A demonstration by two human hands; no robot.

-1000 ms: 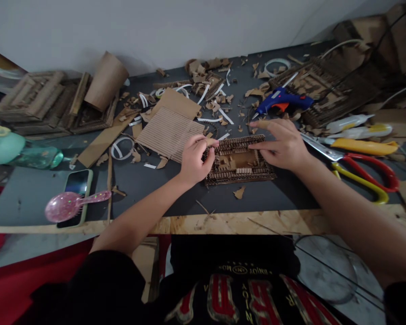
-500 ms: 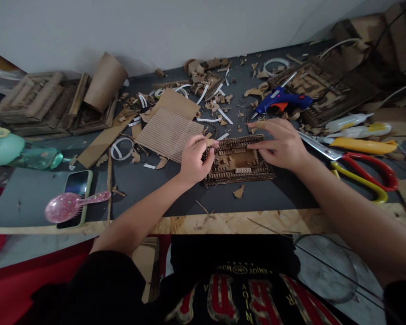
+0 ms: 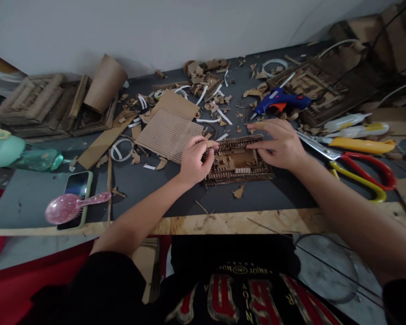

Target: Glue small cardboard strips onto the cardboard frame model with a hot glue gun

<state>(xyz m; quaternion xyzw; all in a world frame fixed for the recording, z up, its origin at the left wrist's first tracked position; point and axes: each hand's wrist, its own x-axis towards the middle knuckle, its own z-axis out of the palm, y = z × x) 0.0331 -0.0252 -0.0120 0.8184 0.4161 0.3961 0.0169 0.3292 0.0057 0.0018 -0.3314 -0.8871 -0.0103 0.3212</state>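
Observation:
A small rectangular corrugated-cardboard model (image 3: 238,178) with ridged walls and a recessed middle lies flat on the dark tabletop. My left hand (image 3: 196,160) is closed at its left end, thumb and forefinger pinching the far-left corner. Over the right end rests my right hand (image 3: 280,144), fingers apart. Its thumb touches the inner right part of the model, while the forefinger stretches past the far edge. Beside my left hand lies a ridged cardboard sheet (image 3: 169,133). A blue glue gun (image 3: 280,100) is on its side beyond my right hand.
Large scissors (image 3: 358,169), a yellow-handled cutter (image 3: 362,144) and glue bottles (image 3: 348,122) lie to the right. Cardboard scraps (image 3: 203,72) litter the back. A pink hairbrush (image 3: 66,207) rests on a phone (image 3: 76,183); a green bottle (image 3: 37,155) and stacked cardboard pieces (image 3: 30,101) are left.

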